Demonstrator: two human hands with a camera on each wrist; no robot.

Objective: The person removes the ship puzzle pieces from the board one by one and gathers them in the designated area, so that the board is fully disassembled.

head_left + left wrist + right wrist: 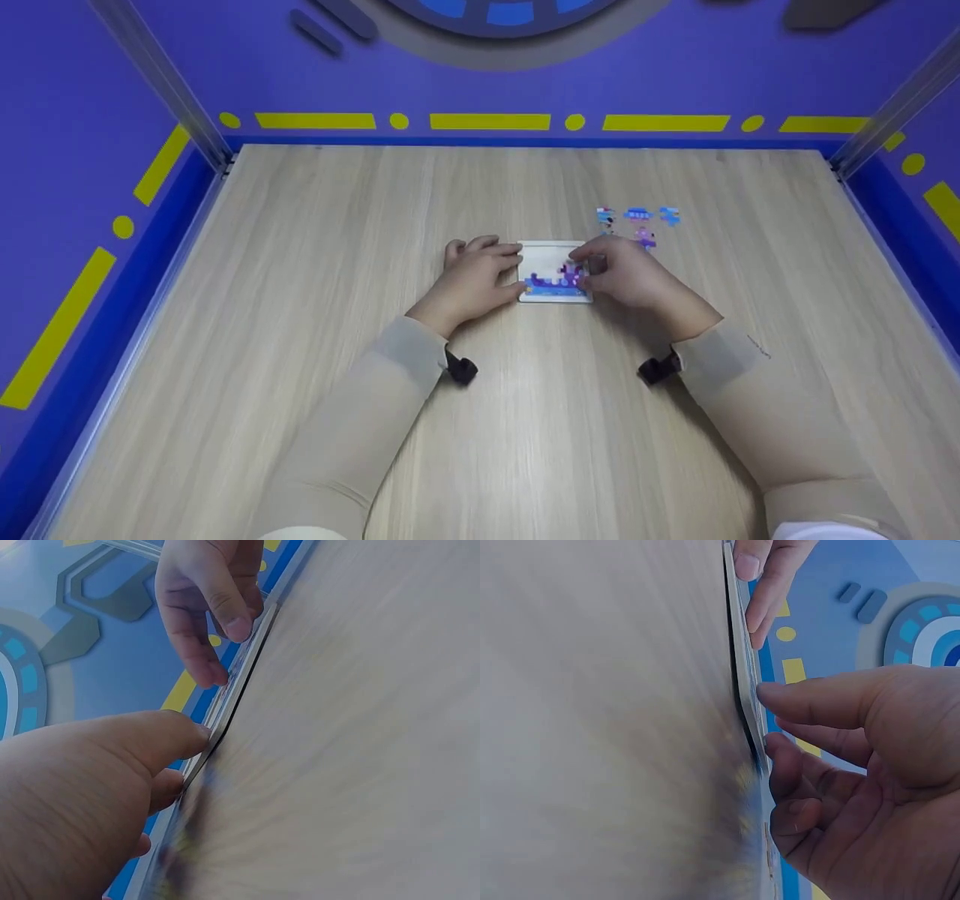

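Note:
A small white puzzle tray (556, 299) lies flat on the table, its lower part filled with blue and purple jigsaw pieces (551, 283). At its left edge rests my left hand (469, 281), thumb low on the frame and fingertips along the side. My right hand (634, 274) is over the tray's right side, thumb and forefinger spread apart and touching down around the purple pieces there. In the right wrist view its thumb (810, 701) reaches the tray's surface while the other fingers bend beside the edge. The palm hides part of the right rim.
Several loose jigsaw pieces (638, 215) lie beyond the right hand, one pinkish-purple piece (644, 238) close to its knuckles. The wood-grain table (337, 225) is bounded by a blue-purple back wall (487, 94) and side walls. A black wrist camera sits under each sleeve.

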